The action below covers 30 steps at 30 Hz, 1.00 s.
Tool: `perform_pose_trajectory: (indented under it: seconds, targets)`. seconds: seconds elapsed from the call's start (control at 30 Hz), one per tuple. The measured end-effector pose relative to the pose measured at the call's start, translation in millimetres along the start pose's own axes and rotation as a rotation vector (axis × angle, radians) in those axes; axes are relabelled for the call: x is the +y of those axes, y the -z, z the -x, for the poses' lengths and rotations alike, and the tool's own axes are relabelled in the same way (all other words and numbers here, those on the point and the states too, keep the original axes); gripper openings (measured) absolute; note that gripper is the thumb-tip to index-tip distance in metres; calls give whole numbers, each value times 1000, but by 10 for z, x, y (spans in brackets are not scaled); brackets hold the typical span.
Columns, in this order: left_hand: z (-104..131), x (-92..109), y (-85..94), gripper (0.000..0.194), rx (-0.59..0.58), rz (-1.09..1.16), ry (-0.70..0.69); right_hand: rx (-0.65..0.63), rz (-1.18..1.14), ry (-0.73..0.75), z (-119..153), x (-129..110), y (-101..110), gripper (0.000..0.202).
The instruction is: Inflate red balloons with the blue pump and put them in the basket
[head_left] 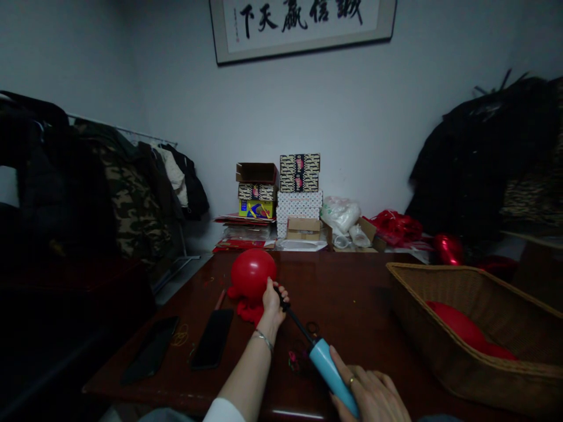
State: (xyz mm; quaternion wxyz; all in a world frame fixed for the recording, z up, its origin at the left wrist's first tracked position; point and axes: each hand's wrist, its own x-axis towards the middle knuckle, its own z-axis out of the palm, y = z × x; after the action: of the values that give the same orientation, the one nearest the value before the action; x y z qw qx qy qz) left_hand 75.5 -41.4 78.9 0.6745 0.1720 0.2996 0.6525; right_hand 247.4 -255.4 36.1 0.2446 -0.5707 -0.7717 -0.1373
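Note:
A round red balloon, inflated, sits at the pump's far end over the table. My left hand is closed round the black nozzle end of a balloon pump and the neck of the balloon; the exact join is hidden by my fingers. The blue barrel of the balloon pump points toward me, with its dark rod showing between the barrel and my left hand. My right hand is wrapped round the blue barrel. Just under the inflated balloon lies a heap of limp red balloons.
Two dark phones, one a black phone, lie left on the brown table, near yellow rubber bands. A wicker basket holding red balloons stands at right. Stacked boxes and plastic bags are behind the table.

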Motion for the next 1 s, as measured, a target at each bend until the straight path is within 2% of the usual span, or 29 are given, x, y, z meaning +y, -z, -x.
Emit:
perform_pose_trajectory:
  seconds: [0.23, 0.47, 0.67, 0.8, 1.0]
  targets:
    - [90, -36, 19, 38, -4, -16, -13, -19, 0, -14, -117, -52, -41, 62]
    - [239, -188, -10, 38, -9, -35, 27, -98, -15, -157, -441, -247, -28, 55]
    - [284, -222, -5, 40, -21, -70, 39, -144, 12, -198, -656, -344, -24, 56]
    - [271, -197, 12, 39, 1, -72, 38, -130, 19, -197, -635, -366, -60, 53]
    - [238, -216, 18, 40, 13, -64, 18, -80, 28, -154, -452, -310, -123, 55]
